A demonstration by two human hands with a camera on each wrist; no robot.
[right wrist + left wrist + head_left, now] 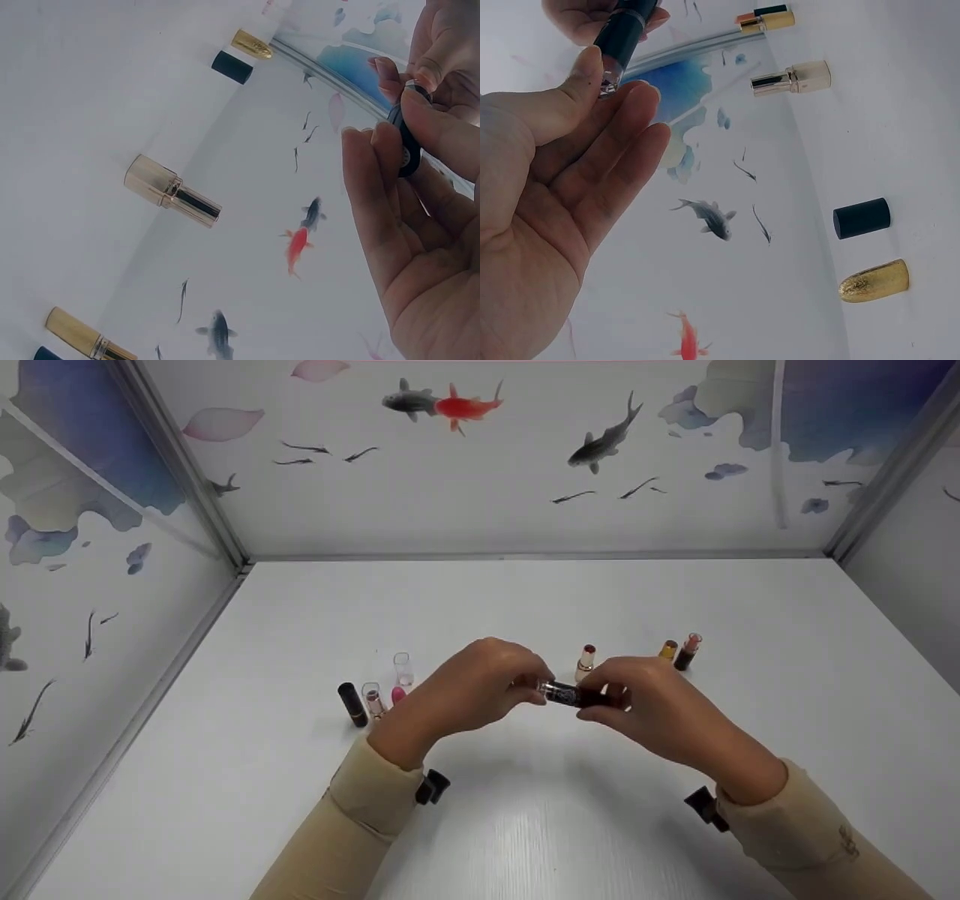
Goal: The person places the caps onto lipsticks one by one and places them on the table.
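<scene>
A dark lipstick tube (564, 694) with a clear, shiny end is held sideways above the table between both hands. My left hand (480, 682) pinches the clear end between thumb and fingers. Around the dark end, my right hand (660, 701) curls its thumb and fingers. In the left wrist view the tube (621, 36) runs from the right hand down to the left thumb. The right wrist view shows the tube's round black base (406, 159) near the right fingertips.
Left of the hands stand a black tube (352, 704), a clear-capped lipstick (374, 702), a pink lipstick (398, 694) and a clear cap (403, 669). Beyond the right hand stand a pale-based lipstick (585, 664), a gold-topped one (667, 649) and a dark-based one (688, 651). Patterned panels (487, 472) enclose the table.
</scene>
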